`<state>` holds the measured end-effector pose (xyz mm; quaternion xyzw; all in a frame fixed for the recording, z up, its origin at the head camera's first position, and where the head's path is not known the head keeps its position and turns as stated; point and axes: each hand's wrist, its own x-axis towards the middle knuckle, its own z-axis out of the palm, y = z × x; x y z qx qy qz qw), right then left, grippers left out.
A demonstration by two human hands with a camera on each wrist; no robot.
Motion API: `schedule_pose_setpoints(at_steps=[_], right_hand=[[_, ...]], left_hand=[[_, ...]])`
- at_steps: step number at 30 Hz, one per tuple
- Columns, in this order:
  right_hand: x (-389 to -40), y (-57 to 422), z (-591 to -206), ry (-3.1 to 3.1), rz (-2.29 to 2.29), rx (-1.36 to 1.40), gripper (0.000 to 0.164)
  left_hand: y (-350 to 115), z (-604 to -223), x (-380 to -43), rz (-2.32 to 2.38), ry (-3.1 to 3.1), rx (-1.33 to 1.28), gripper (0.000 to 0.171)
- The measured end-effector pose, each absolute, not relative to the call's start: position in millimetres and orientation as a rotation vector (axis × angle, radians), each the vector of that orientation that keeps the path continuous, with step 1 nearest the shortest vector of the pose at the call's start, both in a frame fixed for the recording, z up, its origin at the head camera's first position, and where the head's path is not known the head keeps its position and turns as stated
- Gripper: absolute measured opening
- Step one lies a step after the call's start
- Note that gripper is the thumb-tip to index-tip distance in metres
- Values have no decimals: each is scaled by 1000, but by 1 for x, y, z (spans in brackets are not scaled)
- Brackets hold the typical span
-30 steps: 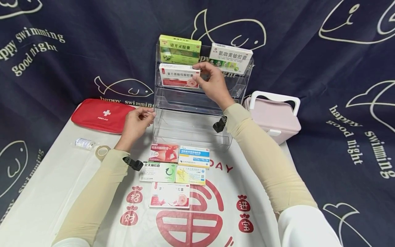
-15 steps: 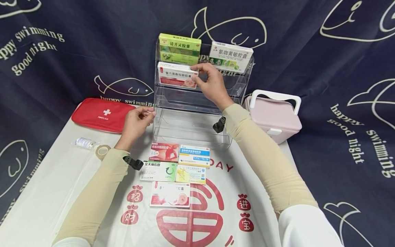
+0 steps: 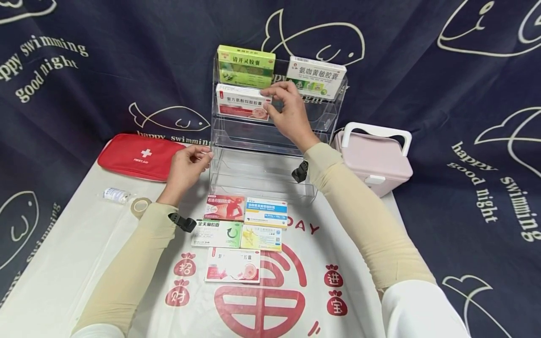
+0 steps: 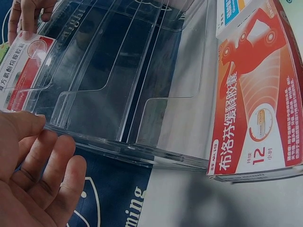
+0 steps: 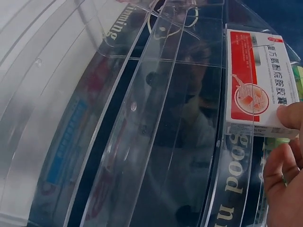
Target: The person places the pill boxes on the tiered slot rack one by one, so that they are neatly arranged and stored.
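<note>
A clear acrylic tiered display rack (image 3: 262, 173) stands on the table. My right hand (image 3: 291, 115) pinches the right end of a white and red medicine box (image 3: 238, 109), which sits in the second tier from the top, at its left side. In the right wrist view the thumb lies on the front of this medicine box (image 5: 248, 71). My left hand (image 3: 188, 169) pinches the rack's left side edge between thumb and index finger; in the left wrist view the other fingers (image 4: 66, 189) are loosely bent. A green medicine box (image 3: 246, 68) and a white-green one (image 3: 316, 80) fill the top tier.
Before the rack lie several medicine boxes: red (image 3: 225, 208), blue-white (image 3: 266, 213), green-white (image 3: 217, 234), yellow (image 3: 261, 238) and red-white (image 3: 233, 265). A red first-aid pouch (image 3: 143, 157), tape roll (image 3: 140, 207) and small wrapped bottle (image 3: 116, 195) are left; a pink case (image 3: 374, 162) is right.
The white and red medicine box has shifted slightly left and settled in its tier, my right hand moving with it. My left hand stays at the rack's edge.
</note>
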<state>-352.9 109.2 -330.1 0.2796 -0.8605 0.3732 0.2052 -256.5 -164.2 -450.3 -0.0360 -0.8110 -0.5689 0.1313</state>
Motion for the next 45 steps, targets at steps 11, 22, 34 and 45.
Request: schedule_pose_setpoints(at_steps=[11, 22, 34, 45], right_hand=[[-318, 120, -341, -2283, 1260, 773, 21], [-223, 171, -421, -2598, 1459, 758, 21], [-131, 208, -499, -2937, 1435, 790, 23], [-117, 210, -506, -3081, 1123, 959, 43]], left_hand=[[-164, -450, -256, -1665, -2347, -99, 23], [-164, -448, -255, -1642, -2352, -99, 21], [-162, -447, -254, -1658, -2335, -101, 20], [-163, -451, -256, -1639, -2364, -101, 20]])
